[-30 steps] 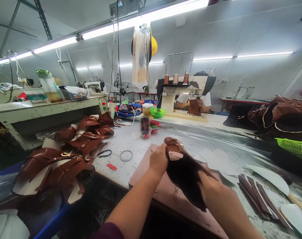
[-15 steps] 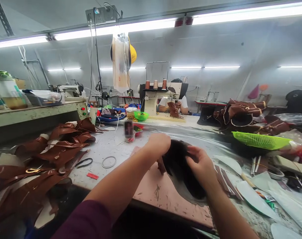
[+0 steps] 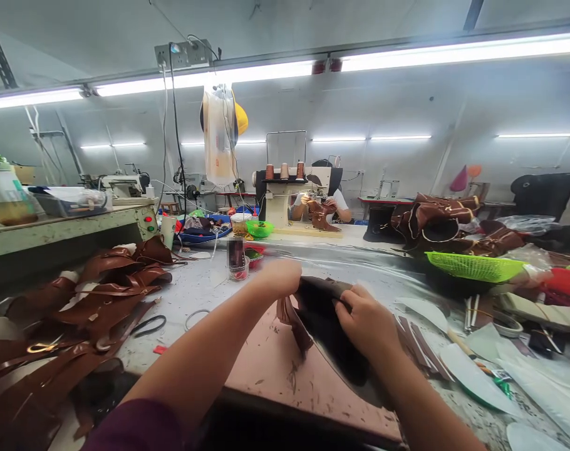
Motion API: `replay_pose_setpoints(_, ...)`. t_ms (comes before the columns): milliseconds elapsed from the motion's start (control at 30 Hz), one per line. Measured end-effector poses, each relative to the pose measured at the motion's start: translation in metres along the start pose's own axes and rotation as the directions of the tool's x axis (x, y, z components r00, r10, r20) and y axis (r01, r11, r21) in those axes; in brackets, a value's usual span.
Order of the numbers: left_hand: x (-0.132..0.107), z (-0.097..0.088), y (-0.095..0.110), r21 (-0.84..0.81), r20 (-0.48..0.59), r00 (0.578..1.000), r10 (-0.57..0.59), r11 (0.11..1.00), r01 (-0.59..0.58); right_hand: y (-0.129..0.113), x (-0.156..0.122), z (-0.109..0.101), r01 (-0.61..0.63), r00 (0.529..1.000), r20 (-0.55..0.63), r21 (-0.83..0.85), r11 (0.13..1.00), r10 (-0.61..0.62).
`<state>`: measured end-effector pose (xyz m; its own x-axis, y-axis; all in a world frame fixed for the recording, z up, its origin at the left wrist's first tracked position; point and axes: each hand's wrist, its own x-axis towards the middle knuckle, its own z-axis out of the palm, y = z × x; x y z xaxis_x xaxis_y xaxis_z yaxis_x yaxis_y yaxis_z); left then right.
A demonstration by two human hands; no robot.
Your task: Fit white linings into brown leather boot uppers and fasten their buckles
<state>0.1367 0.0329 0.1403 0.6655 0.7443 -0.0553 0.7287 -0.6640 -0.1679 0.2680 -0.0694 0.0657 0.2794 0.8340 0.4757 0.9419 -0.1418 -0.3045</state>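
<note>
A brown leather bag piece with black lining (image 3: 334, 326) is held tilted in front of me, its dark inner side facing up. My left hand (image 3: 285, 280) is closed on its far left corner, the fingers mostly hidden behind the wrist. On the far right edge, my right hand (image 3: 367, 319) grips it with bent fingers. Below my left hand a brown leather flap (image 3: 294, 326) hangs down. Underneath lies a pinkish, scuffed work board (image 3: 266, 363) on the table.
Brown leather pieces with straps (image 3: 101, 300) are heaped at left, near a black ring-shaped strap (image 3: 148, 326). Leather strips (image 3: 421, 347) and white sheets (image 3: 477, 379) lie at right, below a green basket (image 3: 475, 266). A co-worker's hands (image 3: 329, 205) work at a sewing machine (image 3: 285, 203) ahead.
The bag piece has tilted, showing more of the brown flap beneath. Both hands have shifted slightly left and down in view as my head turned a little right and up.
</note>
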Motion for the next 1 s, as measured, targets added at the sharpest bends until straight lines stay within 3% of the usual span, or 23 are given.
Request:
replay_pose_setpoints(133, -0.003, 0.0, 0.002, 0.017, -0.07, 0.997, 0.025, 1.0, -0.024, 0.0, 0.0, -0.004, -0.088, 0.996, 0.011, -0.045, 0.995, 0.089)
replay_pose_setpoints(233, -0.006, -0.001, 0.006, 0.015, -0.134, 0.991, 0.018, 1.0, -0.016, 0.002, -0.001, -0.012, -0.053, 0.995, 0.079, -0.026, 0.998, 0.055)
replay_pose_setpoints(333, -0.013, -0.006, 0.015, -0.002, -0.176, 0.984, 0.022, 1.0, -0.022, 0.008, -0.01, -0.012, 0.01, 0.961, 0.272, 0.148, 0.989, -0.051)
replay_pose_setpoints(400, -0.016, -0.007, 0.022, -0.026, -0.207, 0.977, 0.043, 0.998, -0.049, 0.009, -0.02, 0.001, -0.055, 0.936, 0.347, 0.32, 0.946, -0.064)
replay_pose_setpoints(467, -0.015, -0.004, 0.026, -0.066, -0.22, 0.973, 0.075, 0.994, -0.092, 0.006, -0.033, 0.024, -0.135, 0.939, 0.344, 0.433, 0.891, -0.025)
replay_pose_setpoints(533, -0.014, 0.008, 0.021, -0.127, -0.203, 0.974, 0.095, 0.984, -0.122, 0.001, -0.048, 0.052, -0.176, 0.946, 0.324, 0.486, 0.856, 0.011)
replay_pose_setpoints(633, -0.018, 0.044, 0.003, -0.258, -0.173, 0.983, 0.067, 0.96, -0.111, -0.004, -0.068, 0.09, -0.25, 0.946, 0.314, 0.534, 0.808, 0.086)
replay_pose_setpoints(767, -0.044, 0.104, -0.012, -0.451, -0.147, 0.983, -0.114, 0.892, 0.036, -0.007, -0.083, 0.118, -0.352, 0.926, 0.328, 0.577, 0.737, 0.186)
replay_pose_setpoints(867, -0.062, 0.131, 0.002, -0.544, -0.04, 0.987, -0.158, 0.832, 0.111, -0.015, -0.086, 0.126, -0.413, 0.903, 0.368, 0.6, 0.686, 0.222)
replay_pose_setpoints(1000, -0.06, 0.133, 0.029, -0.591, -0.056, 0.981, -0.183, 0.799, 0.115, -0.021, -0.085, 0.124, -0.47, 0.879, 0.398, 0.625, 0.623, 0.263)
